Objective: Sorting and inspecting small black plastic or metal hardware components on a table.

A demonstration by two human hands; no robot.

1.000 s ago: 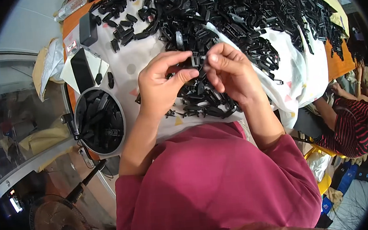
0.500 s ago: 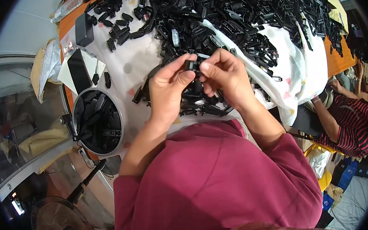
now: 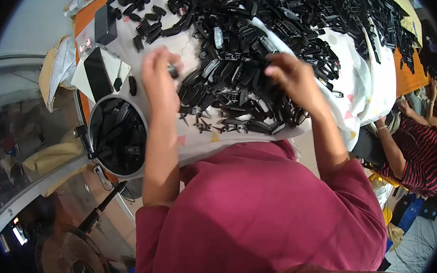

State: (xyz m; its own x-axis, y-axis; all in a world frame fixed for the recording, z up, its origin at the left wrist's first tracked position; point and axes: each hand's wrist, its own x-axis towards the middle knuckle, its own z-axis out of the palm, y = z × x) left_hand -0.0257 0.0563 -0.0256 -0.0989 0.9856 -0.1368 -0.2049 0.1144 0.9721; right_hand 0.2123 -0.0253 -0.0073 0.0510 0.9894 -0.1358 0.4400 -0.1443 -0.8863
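Note:
My left hand (image 3: 160, 79) is raised over the pale cloth, left of the pile, and smeared by motion. A small dark plastic part (image 3: 173, 71) shows at its closed fingertips. Over the middle of the pile of black plastic parts (image 3: 239, 78), my right hand (image 3: 296, 81) has its fingers curled together. Something dark is at its fingertips, but it blends with the black parts behind and I cannot make out its kind. Several small branched black pieces (image 3: 203, 123) lie at the pile's near edge.
A round tub (image 3: 145, 142) of black parts stands at the left, below a black phone (image 3: 98, 71) on a white box. Farther back is a dark rectangular case (image 3: 105, 25). A fan (image 3: 74, 266) is at lower left. A person in a striped shirt (image 3: 419, 146) sits at the right.
My hands have parted from the small black part they held together. The left has moved left with a part at its fingertips, the right to the right over the pile.

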